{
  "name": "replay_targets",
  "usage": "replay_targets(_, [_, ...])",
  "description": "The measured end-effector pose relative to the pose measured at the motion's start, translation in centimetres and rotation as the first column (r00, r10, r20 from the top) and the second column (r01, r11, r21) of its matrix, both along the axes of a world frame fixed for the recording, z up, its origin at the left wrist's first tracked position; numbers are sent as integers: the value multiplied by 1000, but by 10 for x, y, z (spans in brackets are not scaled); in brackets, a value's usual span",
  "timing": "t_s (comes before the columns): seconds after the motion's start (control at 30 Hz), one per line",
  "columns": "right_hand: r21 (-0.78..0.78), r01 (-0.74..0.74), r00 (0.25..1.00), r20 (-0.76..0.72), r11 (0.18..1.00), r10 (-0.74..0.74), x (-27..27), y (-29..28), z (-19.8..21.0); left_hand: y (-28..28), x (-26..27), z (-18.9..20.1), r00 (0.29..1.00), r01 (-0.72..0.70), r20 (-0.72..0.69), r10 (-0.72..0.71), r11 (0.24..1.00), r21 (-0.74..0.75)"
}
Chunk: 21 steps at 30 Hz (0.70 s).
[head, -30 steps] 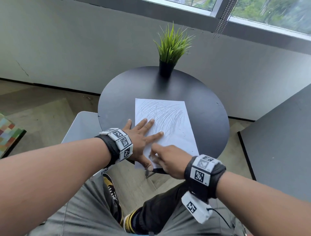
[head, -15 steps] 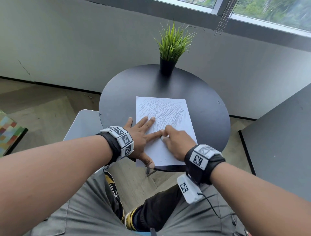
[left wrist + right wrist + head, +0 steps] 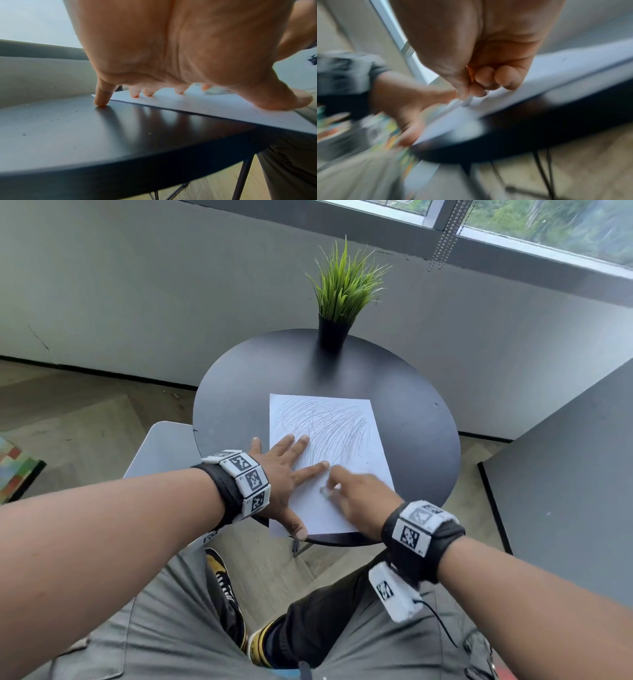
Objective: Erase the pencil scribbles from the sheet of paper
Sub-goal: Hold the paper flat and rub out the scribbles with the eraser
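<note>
A white sheet of paper (image 3: 337, 436) covered in grey pencil scribbles lies on the round black table (image 3: 418, 419). My left hand (image 3: 287, 470) lies flat with spread fingers on the sheet's left side, its thumb near the front corner. In the left wrist view the left hand's fingertips (image 3: 135, 94) press the sheet (image 3: 223, 108), and the little finger touches the table (image 3: 68, 128). My right hand (image 3: 356, 494) pinches a small white eraser (image 3: 325, 491) against the lower middle of the sheet. The right wrist view is blurred: curled fingers (image 3: 488, 78) hold the eraser (image 3: 467, 101) on the paper (image 3: 539, 83).
A green grass plant in a black pot (image 3: 334, 332) stands at the table's far edge. A grey tabletop (image 3: 565, 474) lies to the right. A pale chair seat (image 3: 161, 446) shows at the left. My knees are below the table's near edge.
My right hand went up the sheet toward the scribbles half a second ago and has now come back down a little with the eraser. My left hand stays flat in place.
</note>
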State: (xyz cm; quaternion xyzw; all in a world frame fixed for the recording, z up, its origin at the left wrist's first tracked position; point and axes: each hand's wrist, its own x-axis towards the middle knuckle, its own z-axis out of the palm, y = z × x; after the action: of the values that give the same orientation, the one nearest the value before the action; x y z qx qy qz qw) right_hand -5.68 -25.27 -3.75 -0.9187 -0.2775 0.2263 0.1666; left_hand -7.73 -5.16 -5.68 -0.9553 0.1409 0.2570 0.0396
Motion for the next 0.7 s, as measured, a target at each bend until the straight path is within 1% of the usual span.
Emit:
replay_targets(0.03, [8, 82, 996, 32, 997, -82, 10, -3, 1, 0, 1, 0, 1000, -2, -5, 2, 1000, -2])
replay_targets(0.07, [7, 91, 994, 55, 996, -91, 10, -4, 0, 0, 0, 0, 1000, -4, -8, 4, 1000, -2])
replay_targets(0.1, [-5, 31, 998, 49, 1000, -30, 3, -3, 1, 0, -1, 0, 1000, -8, -9, 8, 1000, 5])
replay_targets(0.13, [-20, -72, 997, 25, 997, 72, -9, 0, -1, -1, -1, 1, 1000, -9, -9, 9, 1000, 15])
replay_targets(0.17, [-13, -185, 983, -25, 983, 185, -23, 2, -1, -1, -2, 1, 1000, -8, -9, 8, 1000, 22])
replay_targets(0.2, [-13, -256, 965, -66, 966, 255, -28, 3, -2, -2, -1, 2, 1000, -5, -8, 6, 1000, 23])
replay_targets(0.23, [-25, -257, 964, -70, 966, 255, -24, 2, 0, -2, 0, 2, 1000, -4, -10, 4, 1000, 20])
replay_targets(0.27, [-40, -182, 983, -36, 983, 180, -8, 2, 0, -2, 0, 3, 1000, -4, -16, 5, 1000, 17])
replay_targets(0.3, [-37, -59, 998, 7, 998, 59, 7, 0, 3, -2, 0, 4, 1000, -6, -22, 6, 1000, 16])
replay_targets(0.33, [-24, 37, 999, 40, 999, -36, 17, -2, 3, -3, 0, 4, 1000, -7, -25, 8, 1000, 19])
replay_targets(0.37, [-8, 67, 996, 52, 998, -66, 17, -3, 2, -3, -1, 5, 1000, -8, -26, 9, 1000, 25])
replay_targets(0.4, [-10, 14, 999, 42, 1000, -14, 10, -1, 1, -3, -1, 5, 1000, -9, -24, 10, 999, 32])
replay_targets(0.43, [-24, -84, 996, 17, 996, 84, -2, 1, 0, -3, -1, 5, 1000, -9, -19, 10, 999, 36])
replay_targets(0.47, [-18, -192, 981, -29, 981, 192, -17, 3, -1, -4, -1, 4, 1000, -8, -15, 9, 999, 38])
replay_targets(0.5, [-19, -260, 964, -70, 965, 258, -24, 3, -3, -4, -1, 5, 1000, -6, -11, 7, 999, 39])
replay_targets(0.53, [-19, -257, 964, -80, 966, 255, -22, 1, -1, -5, -1, 6, 1000, -5, -13, 5, 999, 39])
replay_targets(0.57, [-25, -178, 983, -59, 984, 177, -9, -2, 0, -5, -1, 7, 1000, -4, -18, 5, 999, 39])
replay_targets(0.6, [-27, -60, 998, -18, 998, 59, 5, -5, 1, -5, 0, 8, 1000, -7, -26, 8, 999, 38])
replay_targets(0.63, [-19, 39, 999, 17, 999, -39, 14, -10, 1, -6, 0, 9, 999, -12, -35, 14, 999, 38])
replay_targets(0.67, [-10, 78, 996, 32, 997, -78, 14, -12, -1, -6, -1, 9, 999, -16, -41, 18, 999, 39])
replay_targets(0.7, [-11, 25, 999, 30, 1000, -25, 6, -11, 1, -6, -1, 10, 999, -19, -43, 20, 999, 44])
